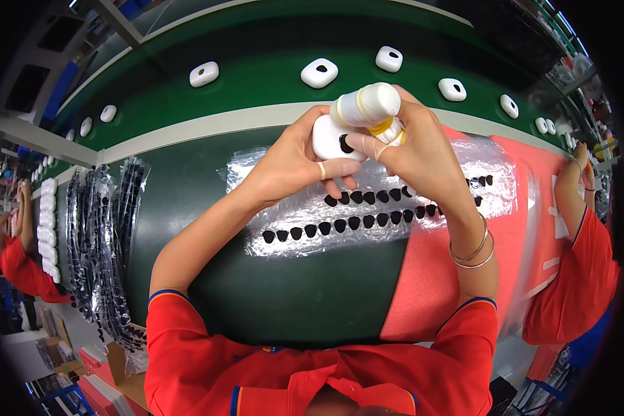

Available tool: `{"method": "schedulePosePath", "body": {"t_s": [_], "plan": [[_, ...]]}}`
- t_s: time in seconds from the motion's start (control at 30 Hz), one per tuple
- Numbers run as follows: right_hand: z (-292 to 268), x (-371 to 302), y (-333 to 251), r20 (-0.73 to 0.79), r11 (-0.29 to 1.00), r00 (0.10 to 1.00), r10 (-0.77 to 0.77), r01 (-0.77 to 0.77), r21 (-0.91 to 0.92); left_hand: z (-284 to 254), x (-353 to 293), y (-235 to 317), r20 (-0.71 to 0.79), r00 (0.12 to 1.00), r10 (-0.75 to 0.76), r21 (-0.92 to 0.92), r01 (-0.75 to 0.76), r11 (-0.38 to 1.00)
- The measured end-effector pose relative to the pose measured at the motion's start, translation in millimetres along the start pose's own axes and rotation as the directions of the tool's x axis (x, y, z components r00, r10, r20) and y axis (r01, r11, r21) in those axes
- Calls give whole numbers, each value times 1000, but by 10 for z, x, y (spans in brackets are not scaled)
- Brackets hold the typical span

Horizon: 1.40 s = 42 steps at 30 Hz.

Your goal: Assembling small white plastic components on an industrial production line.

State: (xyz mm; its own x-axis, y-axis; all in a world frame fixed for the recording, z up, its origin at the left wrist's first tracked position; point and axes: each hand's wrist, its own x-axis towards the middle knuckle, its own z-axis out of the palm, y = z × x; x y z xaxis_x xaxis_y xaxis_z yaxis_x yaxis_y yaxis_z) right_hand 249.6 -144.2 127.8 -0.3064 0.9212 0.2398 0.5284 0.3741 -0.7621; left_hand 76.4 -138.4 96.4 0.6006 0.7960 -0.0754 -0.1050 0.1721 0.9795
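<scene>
we support the white case [326,135] above the table [305,291], at about the middle of the work area. the grip of the left hand [288,163] is clasped around the case's left side, with the thumb along its lower edge; we judge that this braces the case against pressure from the other side. the black patch [345,143] faces us, presumably so that it can be checked by eye while the right thumb touches its edge. the grip of the right hand [423,132] appears to be wrapped around a white-headed tool [365,105] (held high in the palm, likely to leave the thumb free).

we note the plastic sheet [312,213] directly below, carrying rows of black pieces [353,222]; this position probably keeps the reach short. further white cases [319,73] are spaced out along the green belt [256,80] beyond.

we cannot see the underside of the held case, and the right thumb covers part of the patch. the tool's lower part is hidden by the fingers, so its exact kind is uncertain. the right forearm blocks part of the rows, and the co-workers at both rims are distorted and partly cut off.
</scene>
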Motion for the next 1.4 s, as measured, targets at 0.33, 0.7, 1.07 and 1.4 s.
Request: {"method": "schedulePosePath", "body": {"t_s": [0.33,0.7,1.07,1.4], "plan": [[26,3,-9,24,999,999,34,-34,-10,30,4,-39,-62,997,38,-22,-40,999],[77,-29,-71,-67,957,963,-262,269,113,-160,24,-44,-50,996,70,-65,-73,995],[185,9,186,257,971,963,77,-14,-237,-1085,704,-336,-456,811,368,769,150,622],[562,-94,306,393,935,902,179,-32,-353,-760,-162,-378,-19,1000,24,982,14,186]]}}
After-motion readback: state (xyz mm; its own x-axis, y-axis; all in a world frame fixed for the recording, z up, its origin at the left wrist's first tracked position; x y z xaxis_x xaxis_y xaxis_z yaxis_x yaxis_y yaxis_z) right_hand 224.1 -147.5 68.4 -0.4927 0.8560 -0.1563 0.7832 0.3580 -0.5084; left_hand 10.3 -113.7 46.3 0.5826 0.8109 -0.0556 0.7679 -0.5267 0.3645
